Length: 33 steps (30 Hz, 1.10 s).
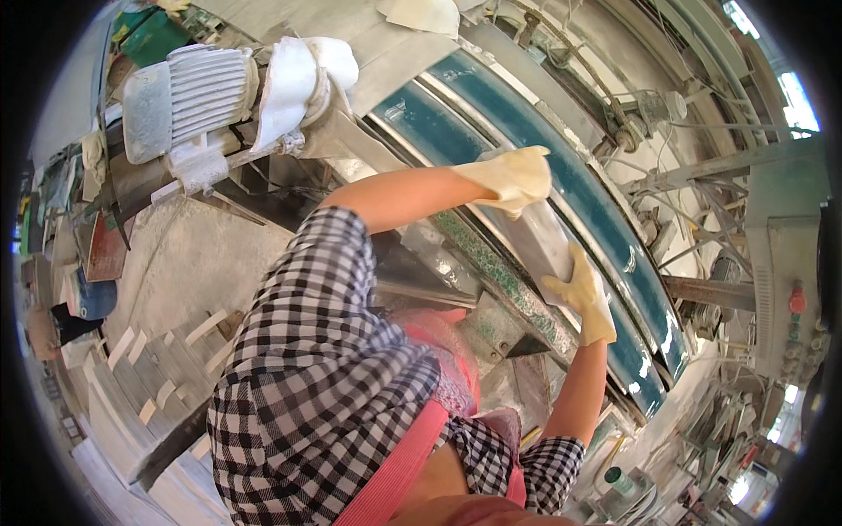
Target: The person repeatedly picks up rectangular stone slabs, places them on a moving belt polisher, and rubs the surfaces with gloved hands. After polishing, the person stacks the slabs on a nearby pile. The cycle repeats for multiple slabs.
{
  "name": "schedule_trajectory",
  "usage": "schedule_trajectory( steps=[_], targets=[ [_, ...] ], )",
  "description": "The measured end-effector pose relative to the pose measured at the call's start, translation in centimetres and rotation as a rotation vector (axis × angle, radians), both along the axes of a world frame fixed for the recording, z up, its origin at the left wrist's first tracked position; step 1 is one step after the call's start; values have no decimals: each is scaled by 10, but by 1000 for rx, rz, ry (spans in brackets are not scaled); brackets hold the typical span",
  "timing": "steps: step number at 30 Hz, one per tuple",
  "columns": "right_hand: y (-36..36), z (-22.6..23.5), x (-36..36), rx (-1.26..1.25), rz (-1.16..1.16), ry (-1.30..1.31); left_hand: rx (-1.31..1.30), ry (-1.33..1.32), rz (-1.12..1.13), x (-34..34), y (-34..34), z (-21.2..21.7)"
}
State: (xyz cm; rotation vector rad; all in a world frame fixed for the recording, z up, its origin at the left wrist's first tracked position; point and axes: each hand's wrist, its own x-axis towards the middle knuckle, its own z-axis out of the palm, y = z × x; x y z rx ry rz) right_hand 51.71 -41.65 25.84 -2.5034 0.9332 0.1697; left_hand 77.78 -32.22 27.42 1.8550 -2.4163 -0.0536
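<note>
A long, grey, flat-faced slab point(537, 238) lies lengthwise along the inner edge of a machine with dark teal belts point(503, 112). My left hand point(519, 181), in a pale yellow rubber glove, is bent over the slab's far part; its fingertips are partly hidden. At the near end my right hand point(586, 296), gloved the same way, grips the slab with the thumb across its face and the fingers along the side by the belt. Whether the slab rests fully on the machine I cannot tell.
A dusty motor point(189, 101) with a white cover stands at the upper left. Pale strips lie stacked point(149, 377) at the lower left. A control box point(789, 289) with a red button is on the right. Metal framework and pipes run beyond the belts.
</note>
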Motion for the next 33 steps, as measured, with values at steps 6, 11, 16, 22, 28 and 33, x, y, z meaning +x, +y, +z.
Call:
schedule_trajectory(
  steps=[6,11,16,22,28,33],
  targets=[
    [12,11,4,-136,61,61,-62,39,48,2,18,-3],
    [-15,16,8,-248,180,106,-124,81,95,1,14,-15],
    [-29,8,5,-152,140,65,-83,168,162,-2,8,-22],
    [-24,-9,-14,-328,172,-175,-36,705,498,27,49,-37],
    [19,-34,-51,505,-574,-1038,128,1366,689,20,63,-77],
    [31,-53,-43,736,-594,-1125,43,1572,586,19,44,-108]
  ],
)
